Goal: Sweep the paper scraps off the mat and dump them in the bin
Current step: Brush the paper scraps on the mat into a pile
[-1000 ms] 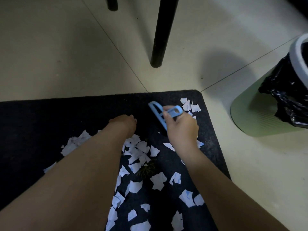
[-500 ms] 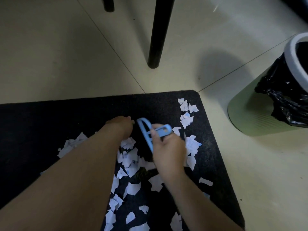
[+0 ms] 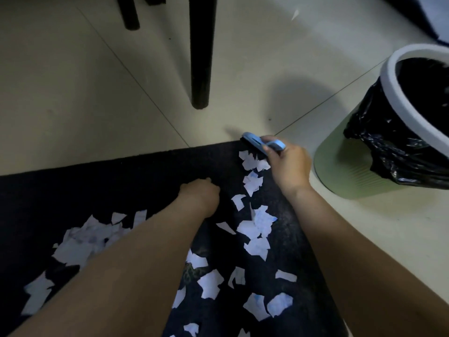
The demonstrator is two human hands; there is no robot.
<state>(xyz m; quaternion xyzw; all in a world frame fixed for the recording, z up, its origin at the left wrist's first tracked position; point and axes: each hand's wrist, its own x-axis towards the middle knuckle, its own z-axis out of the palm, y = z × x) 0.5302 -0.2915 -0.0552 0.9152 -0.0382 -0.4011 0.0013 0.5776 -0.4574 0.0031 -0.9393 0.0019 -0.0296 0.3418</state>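
Observation:
A dark mat [image 3: 116,181] lies on the pale tiled floor, strewn with several white paper scraps [image 3: 255,226]. My right hand [image 3: 290,165] grips a small blue hand brush [image 3: 255,141] with black bristles, held at the mat's far right corner above a line of scraps [image 3: 251,164]. My left hand [image 3: 200,193] rests on the mat's middle with its fingers curled under; nothing shows in it. More scraps [image 3: 77,244] lie left of my left forearm. The green bin [image 3: 347,171] with a white rim [image 3: 398,103] and black liner stands right of the mat.
Two black furniture legs [image 3: 201,57] [image 3: 128,13] stand on the tiles beyond the mat. A dark rug edge [image 3: 427,18] shows at the top right. Bare floor lies between the mat and the bin.
My right hand has swung the brush from the mat's middle out to the far right corner. The scraps near it now lie in a line along the right side. My left hand stayed put.

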